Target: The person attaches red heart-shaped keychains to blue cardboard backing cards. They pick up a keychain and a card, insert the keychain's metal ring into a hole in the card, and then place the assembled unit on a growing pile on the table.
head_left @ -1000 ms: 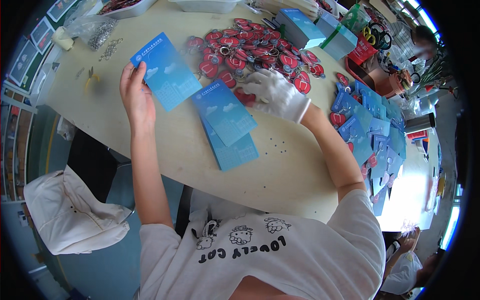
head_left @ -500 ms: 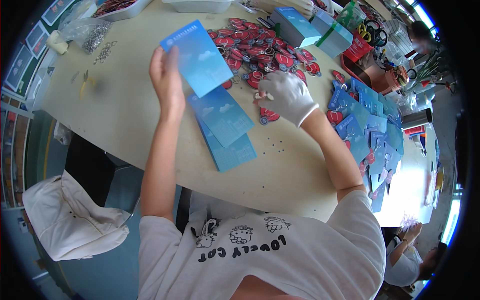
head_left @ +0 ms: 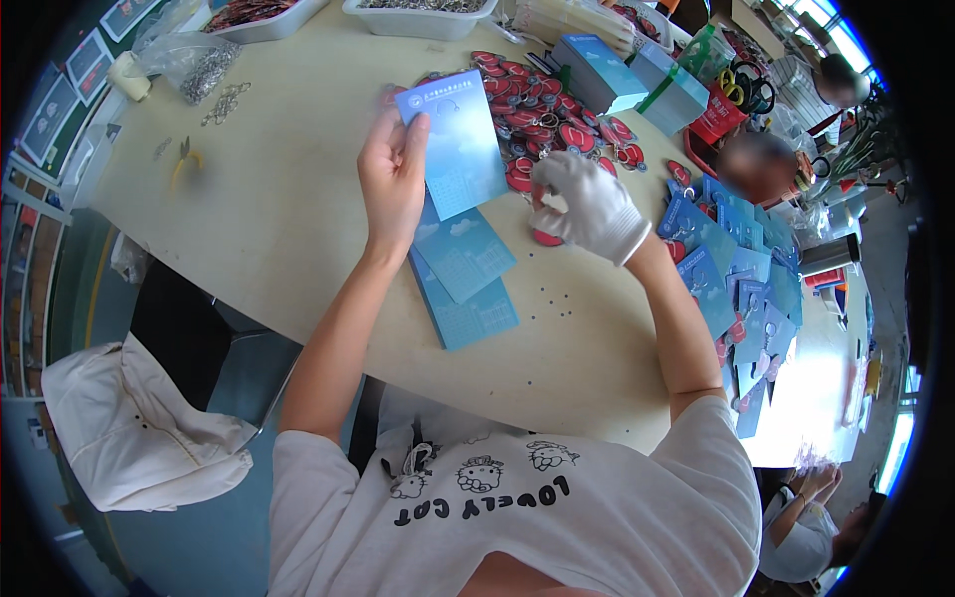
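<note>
My bare left hand [head_left: 391, 189] grips a blue card [head_left: 458, 164] with a cloud print, thumb on its front near the left edge. The card is raised above a small stack of similar blue cards [head_left: 479, 316] lying askew on the table. My right hand [head_left: 592, 209], in a white glove, has its fingers curled and pinched at a red oval keychain [head_left: 546, 238]. This keychain is partly hidden by the glove and blurred. Just beyond both hands lies a heap of red keychains [head_left: 577, 136] with metal rings.
Blue cards with red keychains [head_left: 703, 289] pile up at the right. Banded card stacks [head_left: 600, 75] stand at the back. Yellow-handled pliers [head_left: 185, 164] and a bag of metal rings [head_left: 206, 75] lie at the left. Small dark dots [head_left: 565, 313] are scattered nearby. Other people are at the right.
My left hand has moved right and slightly down with the card, which is now more upright. My right hand has shifted slightly right and down, the red keychain moving with it.
</note>
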Demonstrator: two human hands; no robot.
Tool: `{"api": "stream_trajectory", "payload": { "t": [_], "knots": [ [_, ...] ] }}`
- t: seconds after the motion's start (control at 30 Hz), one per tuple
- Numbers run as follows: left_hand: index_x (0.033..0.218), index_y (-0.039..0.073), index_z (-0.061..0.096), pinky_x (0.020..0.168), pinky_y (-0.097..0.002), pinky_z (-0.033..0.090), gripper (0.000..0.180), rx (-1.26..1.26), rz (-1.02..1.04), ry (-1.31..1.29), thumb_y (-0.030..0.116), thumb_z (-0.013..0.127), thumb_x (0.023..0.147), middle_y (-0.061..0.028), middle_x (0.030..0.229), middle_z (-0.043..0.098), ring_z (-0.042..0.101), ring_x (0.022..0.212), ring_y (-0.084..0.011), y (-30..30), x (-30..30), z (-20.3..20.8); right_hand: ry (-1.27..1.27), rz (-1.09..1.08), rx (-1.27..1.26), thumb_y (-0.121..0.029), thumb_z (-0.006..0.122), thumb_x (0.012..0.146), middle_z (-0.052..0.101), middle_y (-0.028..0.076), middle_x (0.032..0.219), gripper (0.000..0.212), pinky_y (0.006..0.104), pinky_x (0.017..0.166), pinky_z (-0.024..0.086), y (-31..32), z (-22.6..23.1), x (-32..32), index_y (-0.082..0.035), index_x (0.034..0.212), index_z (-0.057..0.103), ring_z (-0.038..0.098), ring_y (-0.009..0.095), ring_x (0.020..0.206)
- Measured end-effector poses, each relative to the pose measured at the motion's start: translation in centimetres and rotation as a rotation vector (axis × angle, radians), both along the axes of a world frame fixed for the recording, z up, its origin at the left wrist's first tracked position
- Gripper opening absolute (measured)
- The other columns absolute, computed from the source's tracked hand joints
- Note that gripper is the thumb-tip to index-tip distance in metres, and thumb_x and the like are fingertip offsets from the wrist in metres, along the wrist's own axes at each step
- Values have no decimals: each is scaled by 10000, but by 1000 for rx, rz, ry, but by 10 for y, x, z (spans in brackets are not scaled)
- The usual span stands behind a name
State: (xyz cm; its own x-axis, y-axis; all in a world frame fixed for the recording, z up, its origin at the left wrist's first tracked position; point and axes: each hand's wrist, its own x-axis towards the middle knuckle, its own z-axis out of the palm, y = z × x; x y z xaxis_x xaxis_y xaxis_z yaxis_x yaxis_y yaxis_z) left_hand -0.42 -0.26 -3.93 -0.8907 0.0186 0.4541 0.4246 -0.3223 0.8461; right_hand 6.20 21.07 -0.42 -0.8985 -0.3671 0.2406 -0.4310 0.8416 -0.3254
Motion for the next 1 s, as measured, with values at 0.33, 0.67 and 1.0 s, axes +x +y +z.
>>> {"api": "stream_trajectory", "payload": {
  "t": [0.33,0.67,1.0],
  "knots": [
    [1049,-1,649,764,-214,469,188,102,-332,-126,41,659,865,-14,939,661,591,841,-60,26,37,25,173,-81,-432,-130,702,657,568,67,803,200,322,672,467,-21,43,8,-55,819,611,560,218,722],
    [1102,23,606,902,-269,421,199,203,-446,-235,37,597,904,-28,1055,632,563,971,-84,24,40,20,361,-269,-606,-75,726,691,588,46,804,386,300,653,483,-34,29,13,-22,1018,528,569,173,733],
    [1138,2,536,903,-280,448,255,230,-383,-186,-42,558,887,-65,1061,617,583,986,-117,33,45,14,-140,-240,-1003,-40,635,810,607,104,996,501,260,751,522,-41,14,9,92,1248,433,588,101,873]
  ]
}}
